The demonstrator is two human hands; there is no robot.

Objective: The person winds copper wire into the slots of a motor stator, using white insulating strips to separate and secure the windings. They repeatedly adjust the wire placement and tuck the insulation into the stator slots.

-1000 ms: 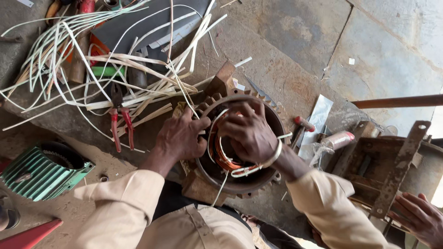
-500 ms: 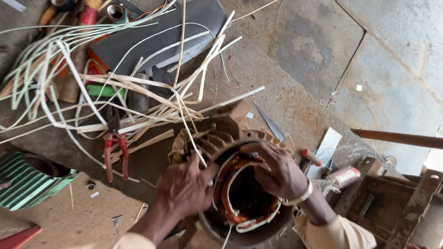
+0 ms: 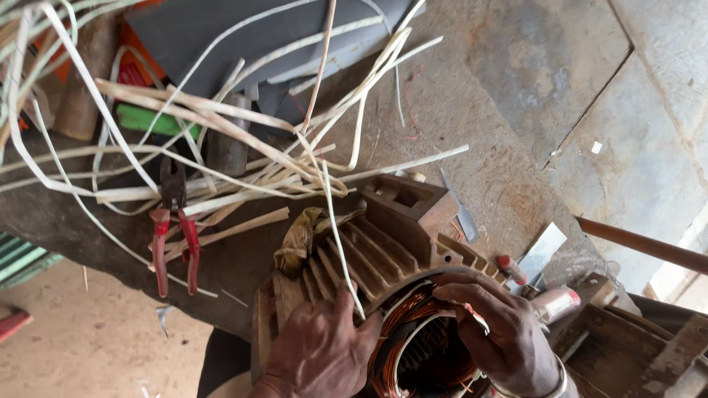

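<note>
Below, left hand [image 3: 321,346] flat on finned motor housing [image 3: 383,243] — fingers spread, right hand [image 3: 501,332] fingers curled on copper windings [image 3: 402,332], orange-and-green package [image 3: 136,96] upper left.

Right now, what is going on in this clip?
A person is working with bare hands on an electric motor housing resting on a rough bench. The left hand presses on its ribbed outer shell, while the right hand reaches into the copper windings. Red-handled pliers and loose pale strips lie beside it.
</note>
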